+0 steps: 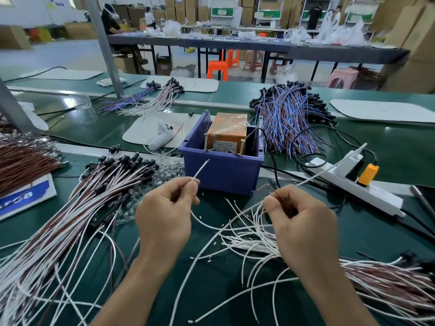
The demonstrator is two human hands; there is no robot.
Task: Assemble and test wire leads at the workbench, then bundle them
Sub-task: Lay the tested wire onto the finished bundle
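A blue bin sits in the middle of the green worktop. An orange box stands inside the bin.

Just in front of the bin, a person holds up both hands. The left hand is in front of the bin's left corner. Its grip is narrow: the thumb and first finger pinch a thin white wire. The bare tip of this wire sticks up and points at the front wall of the bin.

The right hand is in front of the bin's right corner. Its fingers are curled, and its grip pinches a long white wire that runs up and away to the right of the bin. It is not clear if the two hands hold the same wire or two wires.

Loose white wires lie on the worktop in front of the bin, under and between the hands.

To the left of the bin lies a big pile of leads with black ends. Behind the bin, to the right, is a heap of blue and brown wires. A white power strip lies to the right of the bin.
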